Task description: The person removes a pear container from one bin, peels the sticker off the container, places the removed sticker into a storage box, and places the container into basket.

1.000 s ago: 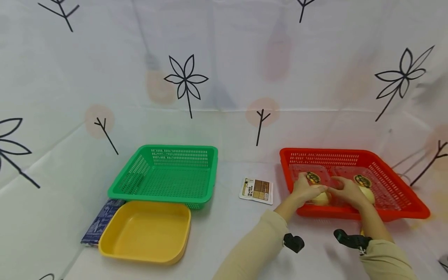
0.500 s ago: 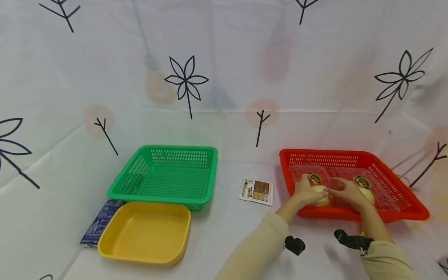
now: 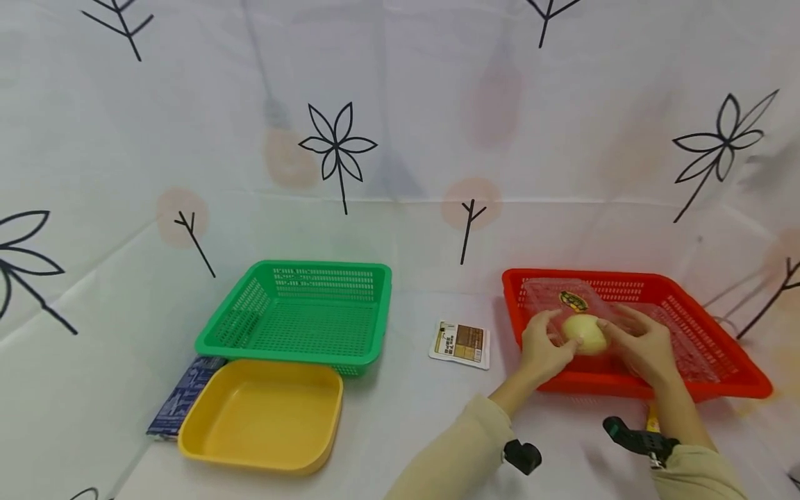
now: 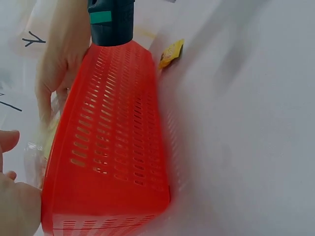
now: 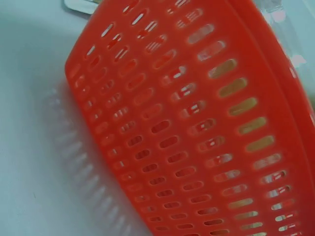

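Note:
At the front of the red basket (image 3: pixel 631 276), both hands hold a clear plastic box (image 3: pixel 544 295) with a black and yellow sticker. A pale yellow round item (image 3: pixel 584 334) shows at the box's near end. My left hand (image 3: pixel 542 353) grips the box's left side, thumb by the yellow item. The right hand (image 3: pixel 650 351) grips it from the right, fingers curled over. Another clear box (image 3: pixel 678 337) lies in the basket, partly behind the right hand. In the left wrist view the left hand (image 4: pixel 17 209) overlaps the basket rim; the right wrist view shows mostly basket wall (image 5: pixel 147 93).
A green basket (image 3: pixel 325 326) stands on the left, with a yellow tray (image 3: pixel 262 417) before it and a blue packet (image 3: pixel 185 399) beside them. A flat brown and white packet (image 3: pixel 461 344) lies mid-table. By the red basket's front lies a yellow packet (image 4: pixel 172 53).
Both hands have raised the left clear box, which now sits higher and overlaps the other box. The pale yellow item has come into fuller view between the hands.

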A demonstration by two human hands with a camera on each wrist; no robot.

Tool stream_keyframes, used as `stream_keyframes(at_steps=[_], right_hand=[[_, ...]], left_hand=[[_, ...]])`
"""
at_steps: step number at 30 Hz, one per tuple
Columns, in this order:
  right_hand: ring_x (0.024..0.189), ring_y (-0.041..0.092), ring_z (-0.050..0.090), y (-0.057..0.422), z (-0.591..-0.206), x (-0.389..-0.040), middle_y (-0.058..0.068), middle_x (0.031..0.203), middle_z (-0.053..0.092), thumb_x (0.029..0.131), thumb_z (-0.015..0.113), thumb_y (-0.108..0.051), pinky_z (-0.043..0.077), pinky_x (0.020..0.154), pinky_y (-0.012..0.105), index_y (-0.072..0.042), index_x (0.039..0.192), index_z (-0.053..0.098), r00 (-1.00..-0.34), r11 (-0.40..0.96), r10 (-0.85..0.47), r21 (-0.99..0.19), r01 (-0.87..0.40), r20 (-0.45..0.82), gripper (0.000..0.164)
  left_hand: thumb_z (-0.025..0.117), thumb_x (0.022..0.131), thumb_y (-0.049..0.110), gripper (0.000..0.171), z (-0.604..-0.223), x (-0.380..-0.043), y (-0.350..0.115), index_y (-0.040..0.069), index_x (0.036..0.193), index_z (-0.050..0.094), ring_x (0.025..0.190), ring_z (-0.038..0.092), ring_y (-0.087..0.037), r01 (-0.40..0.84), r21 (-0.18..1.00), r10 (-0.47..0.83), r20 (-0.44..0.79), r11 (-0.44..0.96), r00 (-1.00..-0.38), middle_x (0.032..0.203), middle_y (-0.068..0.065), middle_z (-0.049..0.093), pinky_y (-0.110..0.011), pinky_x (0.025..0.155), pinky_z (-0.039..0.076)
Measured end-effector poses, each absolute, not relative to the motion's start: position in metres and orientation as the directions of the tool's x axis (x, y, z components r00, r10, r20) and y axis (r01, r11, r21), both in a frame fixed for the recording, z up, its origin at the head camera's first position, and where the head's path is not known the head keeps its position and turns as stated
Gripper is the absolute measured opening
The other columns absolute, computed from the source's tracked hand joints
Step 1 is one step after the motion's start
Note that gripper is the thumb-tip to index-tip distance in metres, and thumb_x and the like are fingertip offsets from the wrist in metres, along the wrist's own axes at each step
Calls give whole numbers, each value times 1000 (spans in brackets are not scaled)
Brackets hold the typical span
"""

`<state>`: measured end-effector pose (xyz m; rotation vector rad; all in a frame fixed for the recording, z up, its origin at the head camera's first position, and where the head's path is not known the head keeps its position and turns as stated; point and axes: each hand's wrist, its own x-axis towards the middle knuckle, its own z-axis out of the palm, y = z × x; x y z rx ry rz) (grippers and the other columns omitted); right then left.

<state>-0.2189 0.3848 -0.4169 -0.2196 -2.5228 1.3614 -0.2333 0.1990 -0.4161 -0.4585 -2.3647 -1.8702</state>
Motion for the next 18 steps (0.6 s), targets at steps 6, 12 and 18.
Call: stream_keyframes(at_steps=[6, 12, 18], right_hand=[[82, -12, 48, 390, -417, -207, -30, 97, 50, 88, 65, -33, 49, 60, 11, -16, 141, 45, -914, 366, 383, -930, 17, 134, 58], [86, -10, 46, 386, -408, -197, -31, 93, 51, 88, 66, -28, 47, 60, 8, -19, 140, 47, -896, 290, 425, -957, 2, 127, 56], [94, -5, 44, 381, -400, -186, -25, 104, 54, 85, 69, -27, 48, 60, 9, -26, 140, 46, -901, 107, 430, -994, -3, 49, 59]], left_hand=[[77, 77, 9, 46, -419, -228, 202, 10, 120, 60, 81, 57, 0, 303, 952, 168, 292, 38, -941, 118, 6, 57, -10, 73, 48], [77, 74, 1, 45, -424, -229, 203, 0, 116, 60, 86, 60, -9, 407, 903, 94, 421, -139, -902, 113, -8, 61, -16, 75, 51], [75, 74, -4, 45, -427, -229, 199, -8, 116, 59, 86, 61, -21, 455, 834, -5, 478, -310, -879, 109, -19, 61, -25, 77, 54]])
